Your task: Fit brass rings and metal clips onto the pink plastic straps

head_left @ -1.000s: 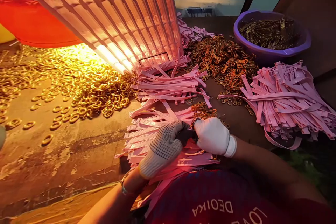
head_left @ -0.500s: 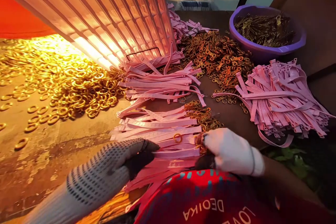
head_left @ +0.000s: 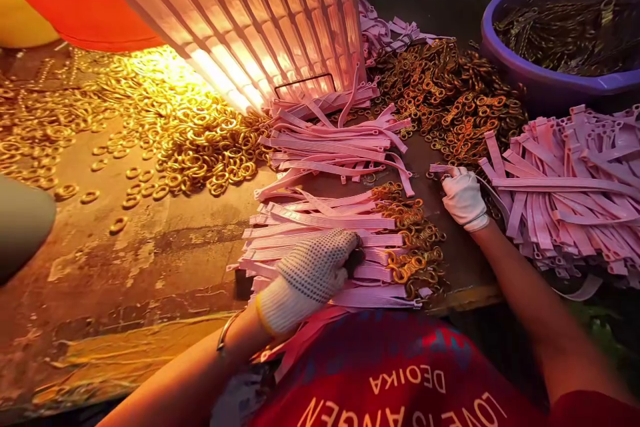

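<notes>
My left hand (head_left: 317, 267), in a dotted work glove, rests on the near row of pink straps (head_left: 320, 220). Its fingers are curled in around a dark piece (head_left: 356, 259) that I cannot make out; it may be a dark glove tip. Gold-coloured metal links (head_left: 413, 240) lie at the right ends of these straps. Further right and forward, my right hand (head_left: 464, 199), in a white glove, pinches the end of a pink strap (head_left: 440, 168) beside a large heap of pink straps (head_left: 570, 180).
Gold rings (head_left: 200, 147) spread across the left of the worktop (head_left: 120, 280). A ribbed panel (head_left: 240, 13) leans over a second strap bundle (head_left: 335, 147). Behind my right hand are a heap of gold links (head_left: 450, 93) and a purple basin (head_left: 550, 83) holding metal pieces. A rounded grey object (head_left: 23, 227) juts in at left.
My right hand has left the near row and reached forward and right to a strap end by the heap. My left hand has shifted right onto the straps. The view has turned left.
</notes>
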The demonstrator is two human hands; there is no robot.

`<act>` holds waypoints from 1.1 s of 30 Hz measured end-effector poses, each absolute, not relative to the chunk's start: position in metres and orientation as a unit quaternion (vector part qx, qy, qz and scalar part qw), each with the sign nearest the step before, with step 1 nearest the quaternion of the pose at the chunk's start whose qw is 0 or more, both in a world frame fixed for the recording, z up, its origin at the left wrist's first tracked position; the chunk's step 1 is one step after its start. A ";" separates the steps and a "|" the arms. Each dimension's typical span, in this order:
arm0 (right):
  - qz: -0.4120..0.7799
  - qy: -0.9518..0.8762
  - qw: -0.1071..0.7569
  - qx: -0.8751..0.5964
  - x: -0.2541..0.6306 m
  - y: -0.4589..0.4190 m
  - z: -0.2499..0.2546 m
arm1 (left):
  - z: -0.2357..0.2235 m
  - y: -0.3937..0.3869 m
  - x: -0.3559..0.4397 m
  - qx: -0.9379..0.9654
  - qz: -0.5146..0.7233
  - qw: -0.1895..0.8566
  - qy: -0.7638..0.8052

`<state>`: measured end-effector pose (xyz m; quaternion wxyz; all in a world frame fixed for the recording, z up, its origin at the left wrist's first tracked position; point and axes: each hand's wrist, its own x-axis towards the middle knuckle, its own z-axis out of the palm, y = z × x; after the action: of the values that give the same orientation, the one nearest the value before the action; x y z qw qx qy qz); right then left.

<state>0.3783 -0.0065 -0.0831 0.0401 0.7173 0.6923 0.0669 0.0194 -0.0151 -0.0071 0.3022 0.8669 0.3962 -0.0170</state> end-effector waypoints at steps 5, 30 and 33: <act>0.055 0.686 -0.019 0.726 0.372 -0.018 -0.075 | -0.006 -0.014 0.020 0.829 0.036 0.377 0.413; -0.090 0.789 0.034 0.607 0.224 -0.091 0.028 | 0.015 -0.028 0.038 0.704 0.215 0.534 0.416; -0.104 0.813 0.050 0.570 0.230 -0.088 0.037 | 0.020 -0.023 0.035 0.772 0.157 0.518 0.334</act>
<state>0.2298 -0.0884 0.0365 0.0499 0.5704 0.8132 -0.1041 0.0346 -0.0234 0.0205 0.5180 0.7717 0.3338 0.1574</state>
